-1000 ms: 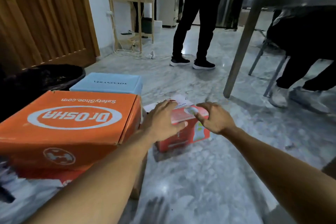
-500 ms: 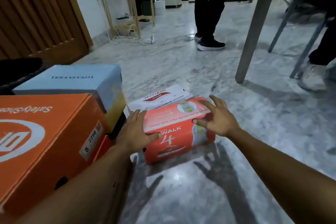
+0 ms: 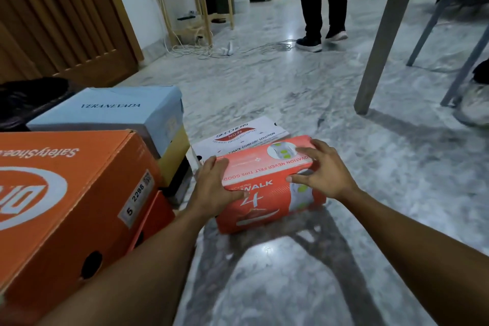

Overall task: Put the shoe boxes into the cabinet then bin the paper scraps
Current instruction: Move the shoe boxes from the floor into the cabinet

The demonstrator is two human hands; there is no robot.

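Note:
A small red shoe box point(image 3: 264, 190) lies on the marble floor in front of me. My left hand point(image 3: 214, 186) grips its left end, thumb on the front face. My right hand point(image 3: 321, 171) grips its right end, fingers over the lid and thumb on the front. Behind it lies a white shoe box point(image 3: 238, 137). To the left, a big orange shoe box point(image 3: 66, 193) sits on another orange box point(image 3: 153, 217), and a light blue shoe box point(image 3: 111, 111) tops a yellow one point(image 3: 174, 153). No cabinet or paper scraps show.
A black bag point(image 3: 29, 98) lies at the far left by a slatted wooden door point(image 3: 60, 13). A grey table leg point(image 3: 381, 34) stands at right beside chair legs point(image 3: 460, 61). A person's legs point(image 3: 322, 0) stand ahead near cables point(image 3: 211, 50) on the floor.
Both hands have come down from hovering over the red box and closed on its two ends. My head has moved nearer and tilted down.

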